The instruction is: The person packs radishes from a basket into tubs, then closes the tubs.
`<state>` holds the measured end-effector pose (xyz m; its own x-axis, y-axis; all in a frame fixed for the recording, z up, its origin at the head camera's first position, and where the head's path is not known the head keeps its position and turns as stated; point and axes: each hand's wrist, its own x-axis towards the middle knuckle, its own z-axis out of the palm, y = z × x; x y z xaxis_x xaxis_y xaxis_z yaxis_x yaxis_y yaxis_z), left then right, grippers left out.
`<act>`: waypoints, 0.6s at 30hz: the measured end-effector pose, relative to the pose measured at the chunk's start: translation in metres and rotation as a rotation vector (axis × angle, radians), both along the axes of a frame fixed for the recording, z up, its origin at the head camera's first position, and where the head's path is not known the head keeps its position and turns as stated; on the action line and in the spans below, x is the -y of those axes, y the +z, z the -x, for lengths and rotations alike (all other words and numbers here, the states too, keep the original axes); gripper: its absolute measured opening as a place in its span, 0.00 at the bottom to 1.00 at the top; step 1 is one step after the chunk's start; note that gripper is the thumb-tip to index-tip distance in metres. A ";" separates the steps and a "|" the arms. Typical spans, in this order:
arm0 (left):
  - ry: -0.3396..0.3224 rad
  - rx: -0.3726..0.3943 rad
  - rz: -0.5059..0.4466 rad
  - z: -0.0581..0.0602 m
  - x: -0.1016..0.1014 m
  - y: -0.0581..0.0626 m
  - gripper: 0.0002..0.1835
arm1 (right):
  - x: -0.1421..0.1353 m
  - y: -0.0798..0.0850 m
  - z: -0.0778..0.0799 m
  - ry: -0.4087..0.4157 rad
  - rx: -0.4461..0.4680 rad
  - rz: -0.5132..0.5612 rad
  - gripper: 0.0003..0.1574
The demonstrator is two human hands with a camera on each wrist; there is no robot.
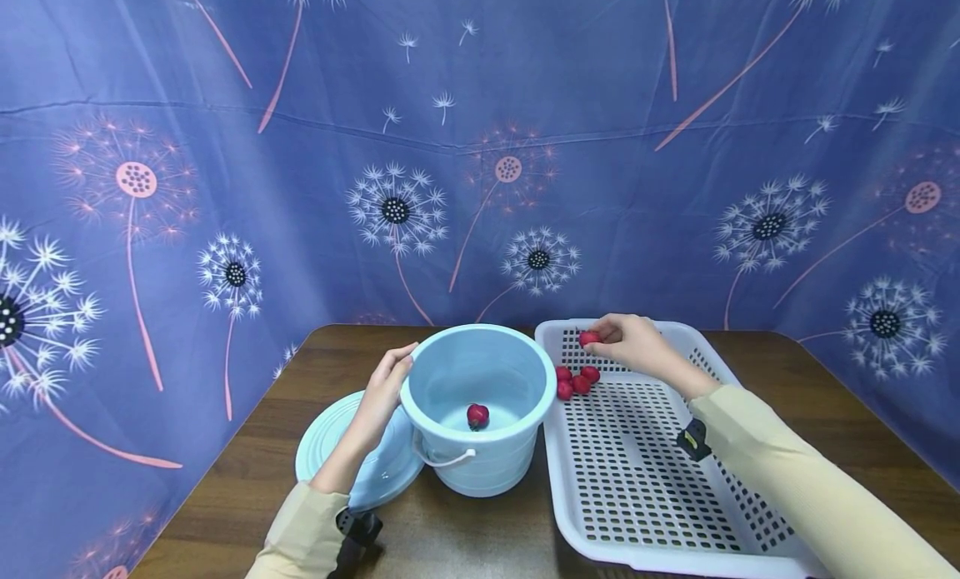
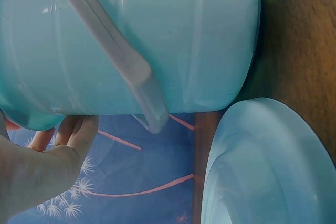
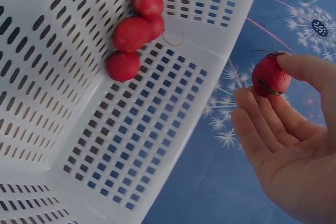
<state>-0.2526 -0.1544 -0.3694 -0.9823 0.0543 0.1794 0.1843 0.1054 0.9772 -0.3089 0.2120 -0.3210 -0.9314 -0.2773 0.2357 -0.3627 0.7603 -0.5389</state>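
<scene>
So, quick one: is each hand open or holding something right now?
Left hand: touching the bucket; whether it's gripping cannot be told.
Right hand: closed, pinching one red radish.

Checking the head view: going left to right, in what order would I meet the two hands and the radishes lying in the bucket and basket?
Left hand → single radish in the bucket → grouped radishes in the basket → right hand.

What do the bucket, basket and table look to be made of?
Bucket: likely glossy plastic, from its bright highlights and moulded bands.
Basket: probably smooth plastic, with regular moulded slots.
Table: wood or wood-look laminate, slight sheen; brown grain shows, but which is unclear.
</scene>
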 end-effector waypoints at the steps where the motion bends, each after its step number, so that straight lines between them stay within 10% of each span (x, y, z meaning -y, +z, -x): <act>1: 0.000 0.002 -0.002 0.000 0.000 0.000 0.23 | 0.001 0.001 0.000 0.000 -0.002 0.001 0.21; 18: -0.005 0.004 -0.007 0.001 0.000 0.000 0.23 | 0.021 0.025 -0.005 0.025 -0.060 -0.024 0.23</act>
